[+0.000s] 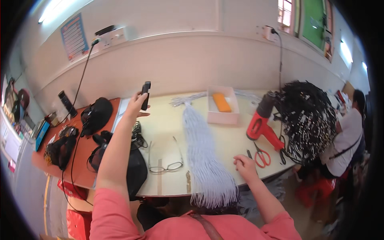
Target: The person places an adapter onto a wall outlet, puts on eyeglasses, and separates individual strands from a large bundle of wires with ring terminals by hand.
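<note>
Long bundle of thin white cords (pixel 205 148) is laid lengthwise on the pale bench (pixel 168 138), gathered at the far end, loose at the near edge; what's left, can't tell. Left hand (pixel 137 105) grips a small black oblong device (pixel 146 95), some fingers spread. Right hand (pixel 245 165) curled, nothing visible inside, near orange-handled scissors (pixel 262 157).

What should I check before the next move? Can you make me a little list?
1. Small, black, oblong gadget in the left hand: ok, held up.
2. Right hand empty: cannot tell, the fingers are curled.
3. Long bundle of thin, pale cords fully on the pale yellow tabletop: not ok, the near ends hang past its edge.
4. Orange-handled metal scissors apart from the cords: ok.
5. Red, pistol-shaped heat gun switched off: cannot tell.
6. Orange block inside the pale, open box: ok.
</note>
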Tool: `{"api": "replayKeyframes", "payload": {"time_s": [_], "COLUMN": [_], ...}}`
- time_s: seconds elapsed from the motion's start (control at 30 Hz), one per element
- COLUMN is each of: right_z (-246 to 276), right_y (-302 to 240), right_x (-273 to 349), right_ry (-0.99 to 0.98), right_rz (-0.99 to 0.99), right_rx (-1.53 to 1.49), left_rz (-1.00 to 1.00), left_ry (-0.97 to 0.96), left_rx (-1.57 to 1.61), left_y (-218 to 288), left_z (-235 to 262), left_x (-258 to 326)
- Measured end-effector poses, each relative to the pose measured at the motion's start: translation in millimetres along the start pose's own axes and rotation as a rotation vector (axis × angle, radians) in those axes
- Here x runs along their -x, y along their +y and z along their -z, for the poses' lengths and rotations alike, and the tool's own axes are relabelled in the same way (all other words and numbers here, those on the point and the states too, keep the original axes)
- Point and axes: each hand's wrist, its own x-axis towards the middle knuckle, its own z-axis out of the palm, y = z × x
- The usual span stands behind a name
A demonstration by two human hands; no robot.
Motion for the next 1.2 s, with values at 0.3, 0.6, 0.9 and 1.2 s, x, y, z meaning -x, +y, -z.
{"api": "replayKeyframes", "payload": {"time_s": [0.3,0.6,0.9,1.2], "right_z": [-0.6,0.7,0.6,1.5], "right_y": [7.1,3.1,7.5,5.8], "right_x": [-0.6,-0.2,0.0,-0.5], "right_ry": [-0.031,-0.013,0.004,0.04], "right_rz": [0.098,0.117,0.126,0.167], "right_rx": [0.001,0.048,0.053,0.09], "left_rz": [0.288,0.466,0.234,0.111], "left_ry": [-0.233,-0.345,-0.228,-0.333], "left_rx": [0.367,0.425,0.154,0.005], "left_y": [21.4,21.9,-5.6,5.9], "left_z": [-89.1,-191.1,-233.8,-108.0], "left_x": [12.1,17.8,2.8,90.9]}}
